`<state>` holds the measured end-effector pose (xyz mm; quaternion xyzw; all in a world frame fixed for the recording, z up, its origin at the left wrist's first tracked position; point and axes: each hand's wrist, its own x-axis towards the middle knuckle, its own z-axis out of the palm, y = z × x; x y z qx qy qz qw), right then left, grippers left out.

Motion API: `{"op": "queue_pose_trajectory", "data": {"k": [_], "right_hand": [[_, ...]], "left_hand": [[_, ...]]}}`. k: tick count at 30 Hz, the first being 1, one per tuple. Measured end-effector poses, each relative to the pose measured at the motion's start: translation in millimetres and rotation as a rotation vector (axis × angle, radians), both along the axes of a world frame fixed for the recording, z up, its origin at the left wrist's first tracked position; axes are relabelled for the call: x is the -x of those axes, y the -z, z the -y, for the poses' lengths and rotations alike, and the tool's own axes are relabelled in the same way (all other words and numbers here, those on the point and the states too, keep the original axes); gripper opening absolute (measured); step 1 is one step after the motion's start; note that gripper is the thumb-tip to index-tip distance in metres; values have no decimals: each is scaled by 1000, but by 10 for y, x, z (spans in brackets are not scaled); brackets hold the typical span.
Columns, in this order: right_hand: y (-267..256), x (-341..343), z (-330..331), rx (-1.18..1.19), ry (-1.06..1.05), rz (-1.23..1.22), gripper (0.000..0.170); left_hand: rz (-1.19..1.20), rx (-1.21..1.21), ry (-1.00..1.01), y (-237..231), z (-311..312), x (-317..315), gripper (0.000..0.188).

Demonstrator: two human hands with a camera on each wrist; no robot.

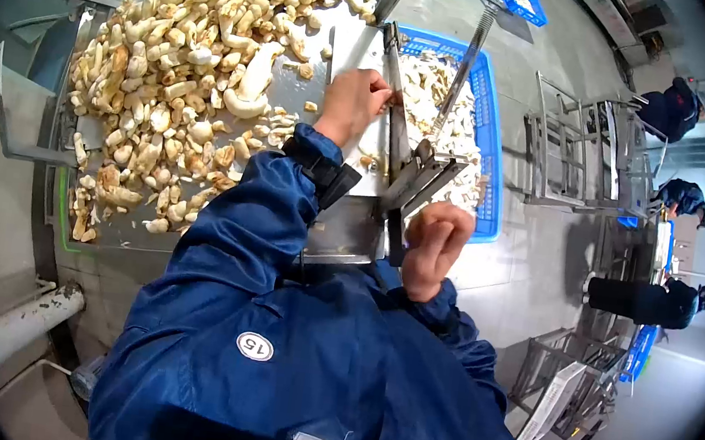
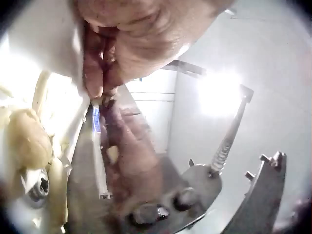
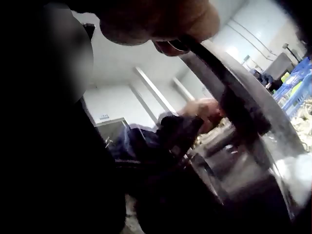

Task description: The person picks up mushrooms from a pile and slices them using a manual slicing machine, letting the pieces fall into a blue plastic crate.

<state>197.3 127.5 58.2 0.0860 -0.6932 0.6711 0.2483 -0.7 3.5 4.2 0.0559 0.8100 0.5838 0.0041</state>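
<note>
In the head view my left hand [image 1: 353, 104] is over a white cutting board [image 1: 357, 47], its fingertips right beside the long blade [image 1: 396, 115] of a lever cutter. The left wrist view has those fingers bent together against the blade, with a small pale mushroom piece [image 2: 96, 102] at their tips, mostly hidden. My right hand [image 1: 437, 244] grips the cutter's black handle [image 1: 395, 239] at the near end, and its curled fingers show at the top of the right wrist view. Left of the board lies a large heap of whole mushrooms [image 1: 208, 35].
A blue basket [image 1: 493, 167] of sliced mushrooms [image 1: 421, 79] stands just right of the blade. The heap lies on a metal table [image 1: 340, 234]. Upright by the cutter is a spring [image 1: 464, 71]. Farther right are metal racks [image 1: 559, 149] and several people in dark clothes.
</note>
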Motion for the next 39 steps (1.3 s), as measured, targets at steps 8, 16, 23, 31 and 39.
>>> {"op": "queue_pose_trajectory", "data": {"k": [8, 16, 23, 31, 39], "right_hand": [[-753, 131, 18, 170, -102, 201, 14], [374, -83, -59, -136, 23, -110, 19], [345, -93, -175, -193, -41, -129, 11], [305, -66, -232, -192, -83, -142, 20], [350, -55, -283, -260, -145, -85, 20]], "left_hand": [[-56, 63, 40, -16, -16, -14, 15], [117, -230, 181, -7, 57, 57, 25], [256, -323, 225, -85, 22, 85, 28], [-28, -166, 108, -622, 226, 420, 24], [-543, 751, 112, -471, 544, 1249, 41]]}}
